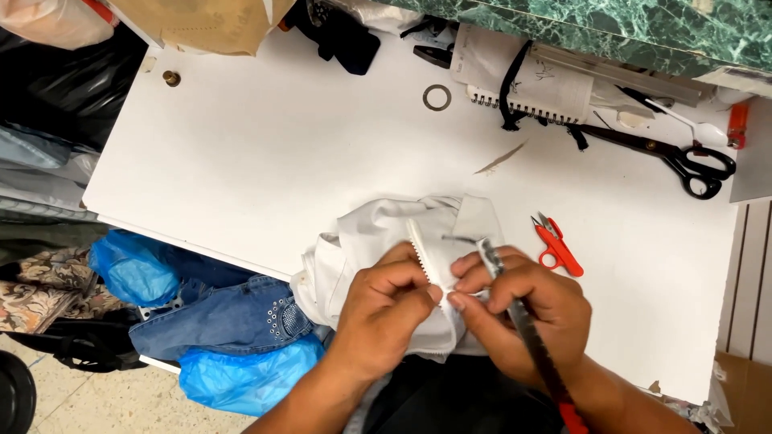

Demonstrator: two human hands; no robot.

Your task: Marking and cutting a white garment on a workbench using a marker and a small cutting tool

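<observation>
A crumpled white garment (378, 233) lies at the near edge of a white table (265, 153). A white zipper strip (420, 245) runs up from it. My left hand (386, 309) pinches the garment and zipper between thumb and fingers. My right hand (519, 309) pinches the fabric right beside it and also holds a long thin metal tool with a red handle (523, 317). The tool's hooked tip (462, 239) points at the top of the zipper.
Small red thread snips (555, 245) lie just right of the garment. Black scissors (683, 161), a spiral notebook (531, 84), a metal ring (437, 97) and a white spoon (683, 120) sit at the far side. Jeans (225, 309) and blue plastic bags (241, 378) are below the table's left edge.
</observation>
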